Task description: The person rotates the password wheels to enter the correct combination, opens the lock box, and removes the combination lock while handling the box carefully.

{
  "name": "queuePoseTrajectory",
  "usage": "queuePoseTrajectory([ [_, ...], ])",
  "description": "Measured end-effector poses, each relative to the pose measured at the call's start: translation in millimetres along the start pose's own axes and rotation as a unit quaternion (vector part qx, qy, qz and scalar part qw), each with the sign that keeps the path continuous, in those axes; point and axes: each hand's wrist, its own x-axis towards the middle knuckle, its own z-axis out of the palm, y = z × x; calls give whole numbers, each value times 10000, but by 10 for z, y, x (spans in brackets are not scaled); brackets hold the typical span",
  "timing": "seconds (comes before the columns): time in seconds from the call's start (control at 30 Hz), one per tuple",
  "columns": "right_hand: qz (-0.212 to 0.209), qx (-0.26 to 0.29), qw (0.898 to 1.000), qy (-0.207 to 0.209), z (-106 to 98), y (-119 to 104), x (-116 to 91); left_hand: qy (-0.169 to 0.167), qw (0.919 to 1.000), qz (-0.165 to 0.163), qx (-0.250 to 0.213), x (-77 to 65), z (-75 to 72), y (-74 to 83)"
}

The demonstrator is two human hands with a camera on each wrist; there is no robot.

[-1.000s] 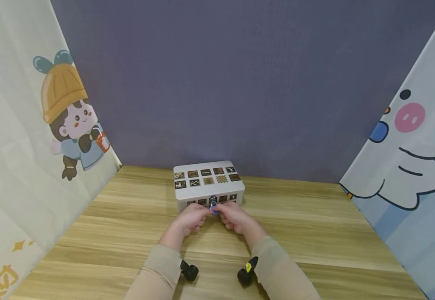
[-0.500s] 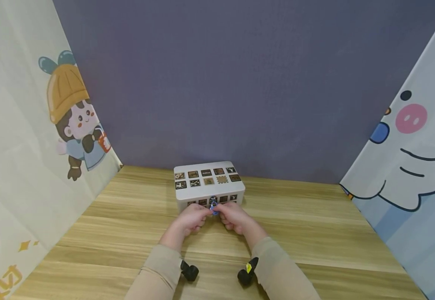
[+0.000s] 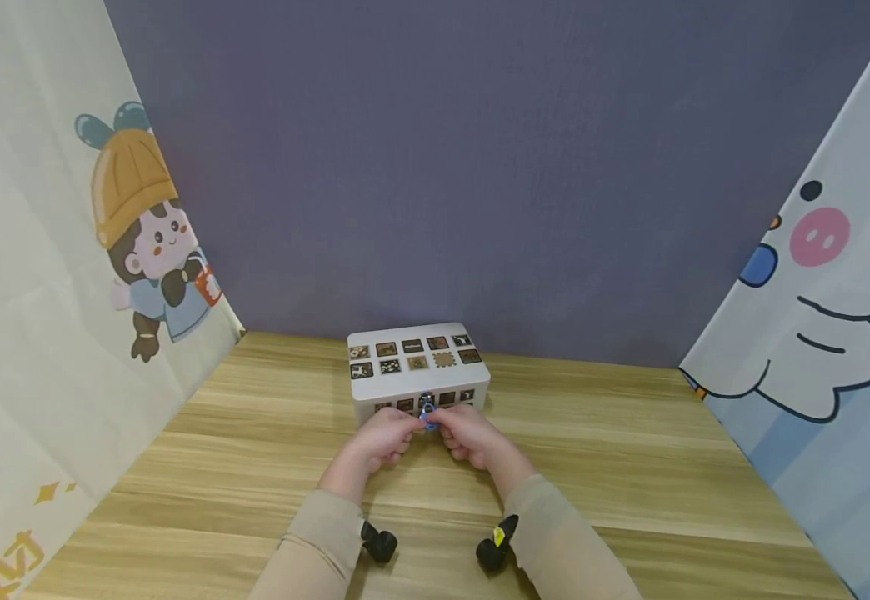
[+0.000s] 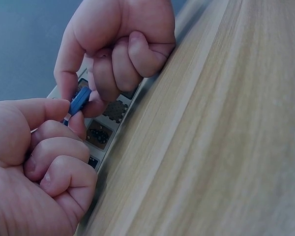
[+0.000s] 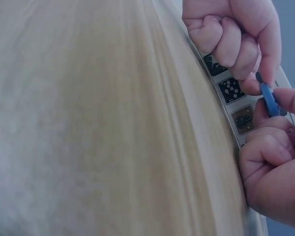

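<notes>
A white box (image 3: 419, 385) with brown and black square pictures sits on the wooden table against the wall. At the middle of its front is a metal latch (image 3: 426, 398), with a small blue padlock (image 3: 428, 418) hanging there. My left hand (image 3: 384, 435) pinches the padlock's left end between thumb and index finger, where a small dark piece shows. From the other side, my right hand (image 3: 471, 433) pinches the blue body (image 5: 270, 101). The remaining fingers of both hands are curled into the palms. Fingertips hide part of the padlock.
The wooden table (image 3: 592, 467) spreads around the box. Behind it rises a dark grey-blue wall (image 3: 480, 167). Cartoon-printed cloths hang at left (image 3: 30, 250) and right (image 3: 855, 333). Black wrist-worn cameras (image 3: 380, 546) stick out from the beige sleeves (image 3: 322, 537).
</notes>
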Motion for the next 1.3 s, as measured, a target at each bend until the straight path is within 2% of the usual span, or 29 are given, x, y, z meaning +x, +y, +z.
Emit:
queuePoseTrajectory([
  [0.93,-90,384,9992,-115,-190,-34,-82,66,9999,30,81,-2,11,4],
  [1.3,-36,650,9978,-145,-171,-33,-85,67,10000,8,64,13,7,-10],
])
